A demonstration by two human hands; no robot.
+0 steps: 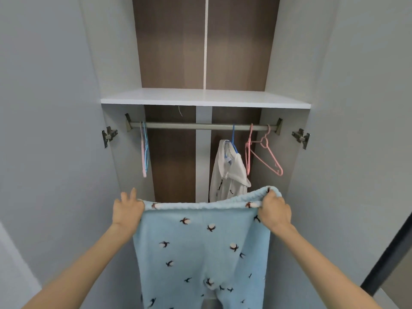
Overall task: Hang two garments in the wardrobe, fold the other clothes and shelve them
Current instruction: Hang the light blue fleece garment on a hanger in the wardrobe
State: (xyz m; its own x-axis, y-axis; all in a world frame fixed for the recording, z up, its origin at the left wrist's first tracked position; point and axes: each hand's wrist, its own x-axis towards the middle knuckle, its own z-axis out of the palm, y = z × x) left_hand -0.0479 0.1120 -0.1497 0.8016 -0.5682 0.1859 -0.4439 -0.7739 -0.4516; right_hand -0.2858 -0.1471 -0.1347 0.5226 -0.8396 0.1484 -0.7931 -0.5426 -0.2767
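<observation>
1. The right hand (275,211) curls tightly round the right end of the waistband of the light-blue fleece trousers with a cotton-flower print (200,246).
2. The left hand (127,210) holds the waistband's left end. Its upper fingers stick up, blurred, and the grip itself is hidden.
3. The trousers hang spread between both hands, in front of the open grey wardrobe (116,63) and below its metal rail (189,126).

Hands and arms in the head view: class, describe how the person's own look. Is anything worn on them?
The left hand and right hand are bare, without gloves. The left forearm and right forearm show no sleeve as far as the picture's lower edge. No watch, bracelet or ring is visible.
</observation>
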